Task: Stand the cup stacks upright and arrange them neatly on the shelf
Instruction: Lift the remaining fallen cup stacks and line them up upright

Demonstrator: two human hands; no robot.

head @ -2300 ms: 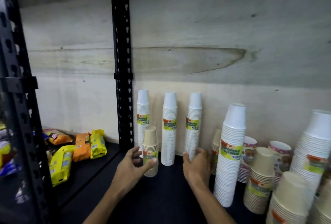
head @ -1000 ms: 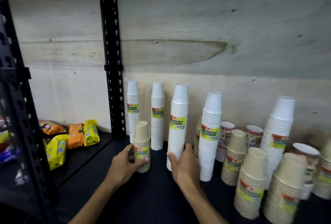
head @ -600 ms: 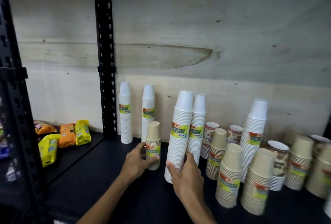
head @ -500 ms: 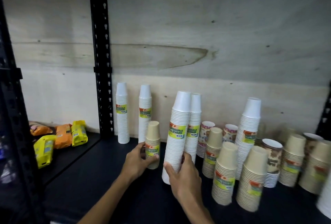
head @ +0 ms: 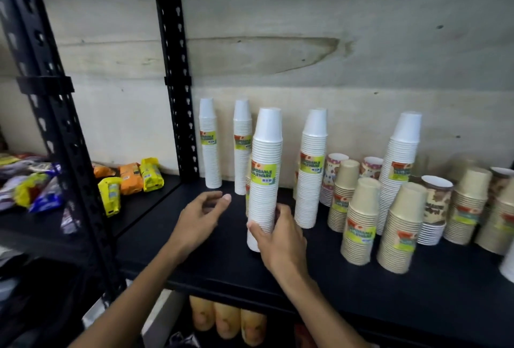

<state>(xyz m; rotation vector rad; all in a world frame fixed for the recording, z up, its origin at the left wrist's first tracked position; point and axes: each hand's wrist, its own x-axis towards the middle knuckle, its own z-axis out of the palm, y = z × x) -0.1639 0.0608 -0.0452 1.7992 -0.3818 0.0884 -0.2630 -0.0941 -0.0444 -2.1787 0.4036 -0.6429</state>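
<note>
My right hand point(head: 281, 239) is closed around the base of a tall white cup stack point(head: 264, 175) with a green label, which stands upright near the front of the black shelf point(head: 194, 267). A short tan stack point(head: 247, 192) is mostly hidden behind it. My left hand point(head: 203, 217) hovers just left of it, fingers apart and holding nothing. Two slim white stacks point(head: 210, 142) point(head: 242, 144) stand against the back wall. Further white stacks point(head: 313, 167) point(head: 400, 164) stand upright to the right.
Tan cup stacks point(head: 361, 217) point(head: 400, 225) and patterned cups point(head: 435, 203) crowd the shelf's right side. A black perforated post point(head: 175, 69) divides the bays. Yellow and orange snack packets point(head: 130, 178) lie in the left bay. Orange bottles point(head: 222, 320) sit on the shelf below.
My left hand has let go of the short tan stack and drawn back, open. My right hand has slid the tall white stack left, in front of the tan one.
</note>
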